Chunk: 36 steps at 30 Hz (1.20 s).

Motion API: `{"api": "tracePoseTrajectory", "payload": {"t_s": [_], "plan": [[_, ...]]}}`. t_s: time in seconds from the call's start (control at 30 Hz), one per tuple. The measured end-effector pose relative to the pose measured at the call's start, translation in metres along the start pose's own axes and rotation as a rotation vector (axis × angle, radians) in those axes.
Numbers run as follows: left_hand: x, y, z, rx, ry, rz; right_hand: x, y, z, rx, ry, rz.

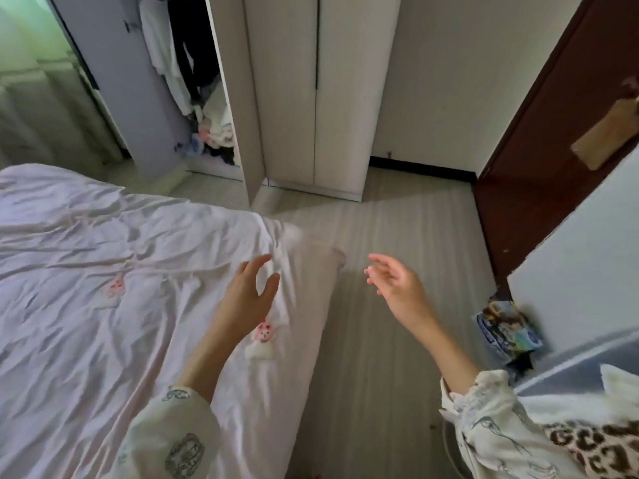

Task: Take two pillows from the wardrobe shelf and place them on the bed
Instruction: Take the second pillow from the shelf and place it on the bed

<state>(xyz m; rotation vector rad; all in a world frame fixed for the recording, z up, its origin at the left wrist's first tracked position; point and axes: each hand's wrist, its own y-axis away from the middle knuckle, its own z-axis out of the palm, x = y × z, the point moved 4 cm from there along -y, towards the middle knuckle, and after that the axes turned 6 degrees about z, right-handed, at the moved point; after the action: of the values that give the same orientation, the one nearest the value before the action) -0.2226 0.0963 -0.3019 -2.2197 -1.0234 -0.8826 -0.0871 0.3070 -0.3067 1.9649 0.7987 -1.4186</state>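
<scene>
Both hands free and spread; the pillow fetch from the wardrobe is not yet begun.

The left hand (250, 292) hovers above the corner of the wrinkled pale-pink bed (86, 271), fingers fanned and holding nothing; the right hand (397, 285) hangs loose and empty beyond the bed's edge, out above the pale wood-grain floor (397, 219). Past the foot of the bed stands the tall white wardrobe (339, 98), one door (138, 98) swung wide on hanging clothes and a heap of laundry (214, 129). No pillows show, possibly on a shelf above the frame. Best approach: walk round the bed corner, reach up with both arms, grip each pillow broadly.
</scene>
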Motion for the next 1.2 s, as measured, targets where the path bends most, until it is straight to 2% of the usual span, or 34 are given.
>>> {"api": "tracePoseTrajectory", "payload": {"t_s": [0.2, 0.3, 0.73, 0.97, 1.2], "plan": [[0.018, -0.123, 0.06, -0.111, 0.015, 0.053, 0.007, -0.112, -0.049, 0.101, 0.007, 0.063], [0.017, -0.178, 0.089, -0.135, -0.012, 0.059, 0.009, -0.17, -0.065, 0.088, -0.007, 0.09], [0.042, -0.465, 0.184, -0.014, 0.064, -0.039, -0.039, -0.49, -0.127, -0.03, 0.012, 0.011], [0.004, -0.567, 0.195, 0.042, 0.046, -0.155, -0.046, -0.621, -0.089, -0.178, 0.066, 0.036], [-0.075, -0.683, 0.174, 0.184, 0.052, -0.263, -0.072, -0.769, -0.005, -0.318, 0.107, 0.004]]}}
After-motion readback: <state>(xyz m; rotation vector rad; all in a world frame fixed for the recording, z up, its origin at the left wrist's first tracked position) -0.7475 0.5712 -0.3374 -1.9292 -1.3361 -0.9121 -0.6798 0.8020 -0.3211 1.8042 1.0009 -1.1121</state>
